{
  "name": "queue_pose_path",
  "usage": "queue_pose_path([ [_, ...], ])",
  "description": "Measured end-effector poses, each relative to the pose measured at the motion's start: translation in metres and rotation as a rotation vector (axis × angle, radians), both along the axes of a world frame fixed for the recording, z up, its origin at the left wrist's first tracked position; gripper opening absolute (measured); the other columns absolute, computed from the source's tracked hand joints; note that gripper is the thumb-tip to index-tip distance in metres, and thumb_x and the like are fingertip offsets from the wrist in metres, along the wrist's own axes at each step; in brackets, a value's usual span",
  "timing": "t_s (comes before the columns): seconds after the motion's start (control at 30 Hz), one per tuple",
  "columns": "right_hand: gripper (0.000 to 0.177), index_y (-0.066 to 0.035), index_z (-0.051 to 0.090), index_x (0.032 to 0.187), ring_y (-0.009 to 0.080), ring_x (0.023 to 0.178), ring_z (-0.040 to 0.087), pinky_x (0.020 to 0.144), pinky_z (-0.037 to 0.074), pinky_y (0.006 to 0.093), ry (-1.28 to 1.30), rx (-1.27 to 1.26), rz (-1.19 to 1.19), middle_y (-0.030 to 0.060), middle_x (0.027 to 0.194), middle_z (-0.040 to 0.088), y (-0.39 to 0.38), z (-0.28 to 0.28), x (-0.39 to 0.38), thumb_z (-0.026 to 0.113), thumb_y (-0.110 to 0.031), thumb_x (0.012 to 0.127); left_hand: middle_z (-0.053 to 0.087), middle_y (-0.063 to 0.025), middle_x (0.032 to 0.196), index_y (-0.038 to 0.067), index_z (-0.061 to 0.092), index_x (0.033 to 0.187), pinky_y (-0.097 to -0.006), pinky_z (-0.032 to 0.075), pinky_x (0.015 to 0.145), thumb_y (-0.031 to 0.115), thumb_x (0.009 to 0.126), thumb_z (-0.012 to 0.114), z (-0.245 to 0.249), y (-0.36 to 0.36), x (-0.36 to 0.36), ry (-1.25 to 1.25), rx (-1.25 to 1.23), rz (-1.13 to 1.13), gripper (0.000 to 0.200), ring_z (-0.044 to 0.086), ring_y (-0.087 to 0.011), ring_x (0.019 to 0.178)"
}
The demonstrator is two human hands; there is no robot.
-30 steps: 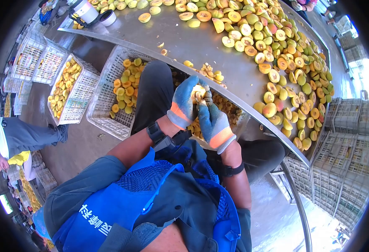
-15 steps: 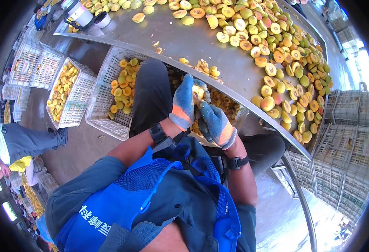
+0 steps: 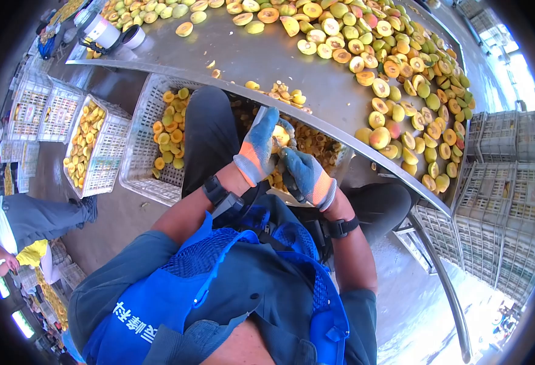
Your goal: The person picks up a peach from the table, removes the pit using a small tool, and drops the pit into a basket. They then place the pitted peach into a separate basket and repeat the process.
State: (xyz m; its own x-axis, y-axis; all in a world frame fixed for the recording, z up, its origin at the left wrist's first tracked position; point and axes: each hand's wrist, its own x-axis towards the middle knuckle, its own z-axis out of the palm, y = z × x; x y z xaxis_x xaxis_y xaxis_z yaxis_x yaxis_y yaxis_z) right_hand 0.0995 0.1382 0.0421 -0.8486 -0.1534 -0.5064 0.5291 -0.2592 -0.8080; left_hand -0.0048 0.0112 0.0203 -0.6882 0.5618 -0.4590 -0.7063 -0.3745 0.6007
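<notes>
A yellow peach half sits in my left hand, its cut face partly showing between the gloved thumb and fingers. My right hand, in a matching blue and orange glove, is curled close against the fruit from below. Whatever the right fingers grip is hidden. Both hands are just off the near edge of the metal table, above a crate of peach scraps between my knees. A small pile of peach bits lies on the table edge beyond them.
Many peach halves cover the table's far and right side. A crate of halves stands by my knee, another crate further left. A mug and its lid sit at the table's left end. A person is at left.
The view has shifted slightly, so the table and crates appear a little further left. Both hands stay together around the peach half, with a slight shift of the fingers.
</notes>
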Motion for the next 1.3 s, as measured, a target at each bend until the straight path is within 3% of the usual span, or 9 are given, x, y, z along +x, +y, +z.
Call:
queue_pose_path([
  [0.13,0.040,-0.002,0.066,0.100,0.0061,0.060,0.050,0.053,0.040,0.0241,0.236,0.442,-0.013,-0.0015,0.072,0.057,-0.011,-0.017,0.000,0.049,-0.038,0.107,0.063,-0.0083,0.078,0.007,0.062,0.090,-0.0322,0.054,0.068,0.052,0.102,0.052,-0.007,0.005,0.001,0.017,-0.025,0.037,0.048,0.063,-0.0195,0.071],
  [0.27,0.042,-0.006,0.063,0.091,0.0072,0.050,0.046,0.044,0.034,0.0238,-0.050,-0.054,-0.029,-0.0014,0.065,0.055,0.001,-0.002,0.004,0.048,-0.043,0.106,0.062,-0.0082,0.074,0.007,0.061,0.088,-0.0318,0.054,0.063,0.050,0.101,0.053,-0.003,0.009,0.002,0.002,-0.042,0.053,0.045,0.063,-0.0199,0.066],
  [0.47,0.044,-0.006,0.063,0.090,0.0076,0.048,0.046,0.043,0.034,0.0244,-0.018,-0.047,0.006,-0.0014,0.064,0.054,0.001,-0.003,0.005,0.047,-0.044,0.106,0.062,-0.0079,0.075,0.009,0.060,0.089,-0.0315,0.054,0.060,0.051,0.102,0.051,-0.013,0.009,0.010,-0.008,-0.091,0.127,0.045,0.062,-0.0200,0.064],
  [0.63,0.044,-0.007,0.062,0.092,0.0084,0.045,0.043,0.041,0.031,0.0236,0.386,0.183,-0.114,-0.0007,0.061,0.051,-0.014,-0.025,-0.002,0.047,-0.045,0.106,0.063,-0.0083,0.078,0.009,0.060,0.091,-0.0323,0.055,0.063,0.057,0.103,0.045,-0.009,0.014,0.014,0.013,-0.096,0.219,0.051,0.063,-0.0206,0.066],
  [0.7,0.042,-0.007,0.061,0.095,0.0082,0.043,0.041,0.041,0.029,0.0223,-0.052,-0.183,-0.070,-0.0018,0.060,0.048,-0.003,-0.003,0.006,0.047,-0.045,0.106,0.064,-0.0086,0.078,0.009,0.061,0.093,-0.0322,0.055,0.065,0.056,0.104,0.043,-0.006,0.011,0.014,0.041,-0.055,0.176,0.052,0.063,-0.0206,0.068],
  [0.8,0.043,-0.008,0.060,0.096,0.0080,0.043,0.039,0.040,0.027,0.0223,-0.112,-0.427,-0.098,-0.0026,0.059,0.046,-0.002,-0.010,0.006,0.047,-0.048,0.106,0.064,-0.0091,0.079,0.008,0.062,0.094,-0.0319,0.054,0.067,0.056,0.104,0.042,-0.010,0.012,0.019,0.173,-0.077,0.202,0.053,0.063,-0.0204,0.070],
  [1.1,0.045,-0.009,0.060,0.094,0.0071,0.042,0.038,0.039,0.026,0.0228,-0.070,-0.399,-0.132,-0.0034,0.058,0.044,-0.005,-0.009,0.009,0.044,-0.049,0.107,0.064,-0.0090,0.080,0.008,0.062,0.097,-0.0317,0.054,0.068,0.052,0.107,0.040,-0.011,0.014,0.025,0.324,-0.119,0.230,0.050,0.063,-0.0195,0.072],
  [1.2,0.046,-0.009,0.061,0.091,0.0066,0.042,0.037,0.040,0.026,0.0227,0.100,0.041,-0.100,-0.0039,0.057,0.044,-0.007,-0.006,0.006,0.044,-0.049,0.107,0.064,-0.0087,0.081,0.007,0.061,0.099,-0.0306,0.054,0.069,0.051,0.107,0.040,-0.008,0.011,0.007,0.318,-0.133,0.024,0.050,0.063,-0.0182,0.073],
  [1.3,0.046,-0.010,0.061,0.088,0.0063,0.042,0.037,0.040,0.027,0.0223,-0.043,-0.254,-0.085,-0.0043,0.057,0.045,0.002,0.000,0.012,0.046,-0.050,0.106,0.063,-0.0083,0.084,0.005,0.060,0.098,-0.0287,0.053,0.068,0.049,0.108,0.041,-0.003,0.008,-0.006,0.263,-0.074,-0.174,0.049,0.063,-0.0162,0.076],
])
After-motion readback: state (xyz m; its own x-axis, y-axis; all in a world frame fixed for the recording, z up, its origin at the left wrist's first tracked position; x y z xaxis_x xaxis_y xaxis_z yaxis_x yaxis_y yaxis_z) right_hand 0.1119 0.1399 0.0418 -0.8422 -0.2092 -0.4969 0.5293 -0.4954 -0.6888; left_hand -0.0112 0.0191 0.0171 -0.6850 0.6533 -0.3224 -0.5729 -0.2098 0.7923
